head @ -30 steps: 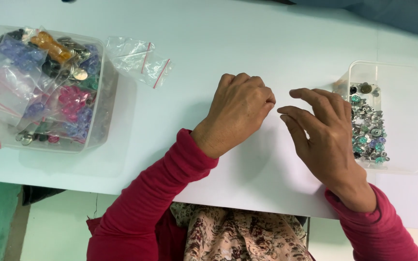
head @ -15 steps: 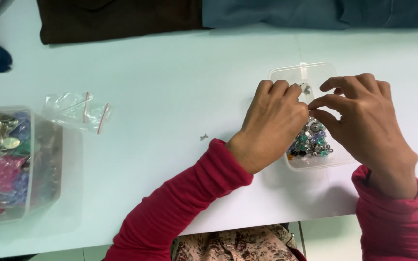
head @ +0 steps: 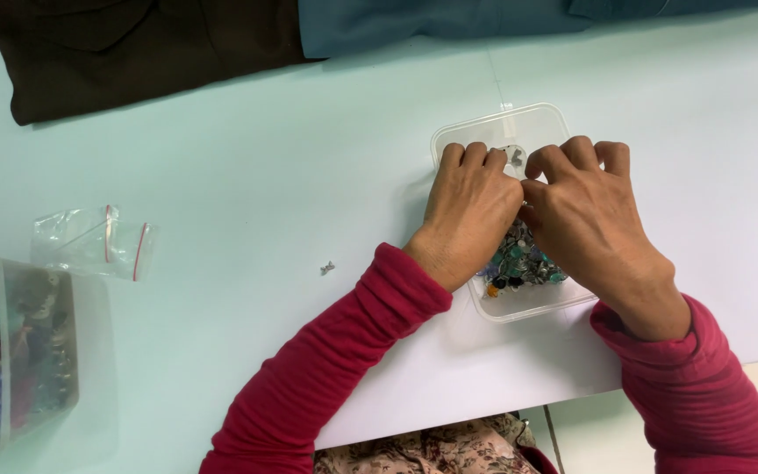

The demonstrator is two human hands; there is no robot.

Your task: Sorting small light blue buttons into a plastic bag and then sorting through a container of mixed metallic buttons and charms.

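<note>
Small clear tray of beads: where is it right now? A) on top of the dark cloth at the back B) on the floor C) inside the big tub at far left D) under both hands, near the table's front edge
D: the small clear tray sits on the white table under the left hand and right hand, whose fingertips meet above it.

Clear glossy plastic tub (head: 460,139) — shiny metal beads (head: 519,262) — smooth matt table (head: 309,158).

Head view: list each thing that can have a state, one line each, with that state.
Small clear tub: open, no lid, part-filled with coloured beads.
Left hand: knuckles up over the tub, fingers curled.
Right hand: over the tub, fingertips meeting the left's.
Zip bags: flat, look empty.
Large clear tub: open, packed with bags.
Tiny metal piece: loose on the table.
</note>
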